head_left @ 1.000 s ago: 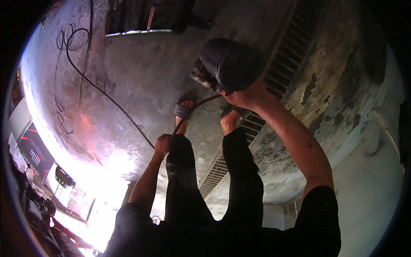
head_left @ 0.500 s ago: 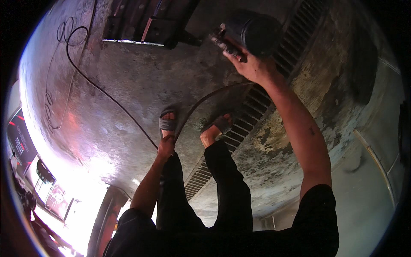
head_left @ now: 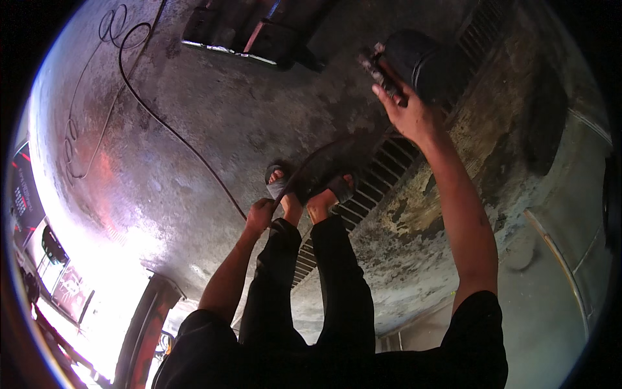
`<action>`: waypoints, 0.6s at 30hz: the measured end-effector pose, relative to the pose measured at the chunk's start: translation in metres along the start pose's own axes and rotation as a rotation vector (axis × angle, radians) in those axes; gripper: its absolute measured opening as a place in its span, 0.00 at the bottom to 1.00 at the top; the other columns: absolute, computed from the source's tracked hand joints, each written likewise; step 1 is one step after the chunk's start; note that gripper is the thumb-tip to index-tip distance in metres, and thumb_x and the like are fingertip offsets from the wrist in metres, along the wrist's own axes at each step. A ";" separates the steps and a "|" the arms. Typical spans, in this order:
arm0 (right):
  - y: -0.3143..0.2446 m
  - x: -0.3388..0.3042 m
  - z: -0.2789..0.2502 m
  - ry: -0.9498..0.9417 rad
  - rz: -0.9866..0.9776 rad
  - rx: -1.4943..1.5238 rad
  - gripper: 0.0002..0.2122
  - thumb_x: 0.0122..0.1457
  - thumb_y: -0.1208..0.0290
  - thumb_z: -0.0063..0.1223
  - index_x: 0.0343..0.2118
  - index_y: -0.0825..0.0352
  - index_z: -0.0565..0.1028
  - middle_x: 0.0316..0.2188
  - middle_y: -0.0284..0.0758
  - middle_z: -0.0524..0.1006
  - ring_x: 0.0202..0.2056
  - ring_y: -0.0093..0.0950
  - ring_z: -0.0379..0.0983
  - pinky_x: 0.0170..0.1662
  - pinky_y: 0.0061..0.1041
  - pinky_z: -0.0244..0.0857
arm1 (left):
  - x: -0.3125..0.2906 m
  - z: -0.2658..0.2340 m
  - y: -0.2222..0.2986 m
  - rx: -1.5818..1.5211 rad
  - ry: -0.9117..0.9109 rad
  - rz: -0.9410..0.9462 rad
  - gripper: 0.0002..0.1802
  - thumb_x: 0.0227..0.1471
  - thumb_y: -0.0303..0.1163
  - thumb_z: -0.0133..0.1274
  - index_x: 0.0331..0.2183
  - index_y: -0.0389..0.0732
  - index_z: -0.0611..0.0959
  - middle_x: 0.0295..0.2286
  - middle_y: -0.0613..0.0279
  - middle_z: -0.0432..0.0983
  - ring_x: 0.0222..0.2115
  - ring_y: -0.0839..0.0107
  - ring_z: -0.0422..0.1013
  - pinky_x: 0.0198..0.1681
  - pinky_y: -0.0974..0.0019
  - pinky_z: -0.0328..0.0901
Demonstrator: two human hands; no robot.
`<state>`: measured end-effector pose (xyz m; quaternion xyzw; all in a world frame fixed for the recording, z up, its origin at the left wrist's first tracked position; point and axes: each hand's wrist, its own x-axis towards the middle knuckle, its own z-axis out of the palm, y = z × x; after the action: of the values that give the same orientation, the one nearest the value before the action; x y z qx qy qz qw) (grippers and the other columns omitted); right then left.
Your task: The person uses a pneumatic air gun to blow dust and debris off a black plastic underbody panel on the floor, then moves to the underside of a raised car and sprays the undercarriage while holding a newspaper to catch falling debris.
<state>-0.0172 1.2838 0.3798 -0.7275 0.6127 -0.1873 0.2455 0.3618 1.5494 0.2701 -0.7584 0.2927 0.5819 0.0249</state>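
My left hand (head_left: 260, 214) is closed around a dark hose (head_left: 172, 133) beside my left shin. From this fist one length runs up to the far left, while another curves right toward my other hand and fades against the dark floor. Stretched out at the far right, my right hand (head_left: 416, 118) grips what looks like a spray gun (head_left: 382, 74), dark and worn. A large black cylindrical container (head_left: 433, 63) is right beside that hand; whether it is joined to the gun I cannot tell.
A metal drain grate (head_left: 382, 175) crosses the stained concrete floor (head_left: 214, 117) diagonally under my sandalled feet. At the far side stands a dark boxy object (head_left: 240, 39) with a shiny edge. Looped hose (head_left: 123, 32) lies far left, and a pipe (head_left: 560, 243) runs along the right wall.
My right hand has shifted right and slightly nearer with the spray gun. My left hand has risen a little and moved right, still around the hose. My left foot has come closer to the right one.
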 end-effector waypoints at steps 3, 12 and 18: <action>-0.022 -0.018 0.006 -0.075 -0.091 0.021 0.22 0.60 0.53 0.55 0.55 0.56 0.73 0.40 0.38 0.80 0.43 0.36 0.78 0.46 0.33 0.71 | 0.007 -0.027 -0.017 0.111 -0.032 0.020 0.17 0.52 0.38 0.47 0.38 0.39 0.84 0.25 0.53 0.79 0.27 0.66 0.75 0.33 0.63 0.68; -0.067 -0.048 0.039 -0.086 -0.303 -0.080 0.21 0.55 0.60 0.62 0.51 0.64 0.76 0.49 0.43 0.75 0.52 0.40 0.71 0.56 0.37 0.63 | 0.012 -0.092 -0.043 0.225 0.085 0.090 0.17 0.51 0.39 0.48 0.39 0.44 0.84 0.33 0.46 0.81 0.38 0.52 0.77 0.43 0.56 0.69; -0.032 -0.022 0.038 -0.136 -0.204 -0.104 0.23 0.58 0.54 0.58 0.53 0.60 0.74 0.46 0.40 0.77 0.46 0.38 0.76 0.49 0.36 0.69 | 0.009 -0.066 -0.016 0.178 0.109 0.074 0.17 0.50 0.37 0.47 0.39 0.42 0.84 0.31 0.45 0.80 0.37 0.53 0.77 0.41 0.57 0.69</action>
<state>0.0259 1.3149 0.3681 -0.8087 0.5264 -0.1296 0.2283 0.4284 1.5341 0.2786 -0.7723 0.3719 0.5120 0.0546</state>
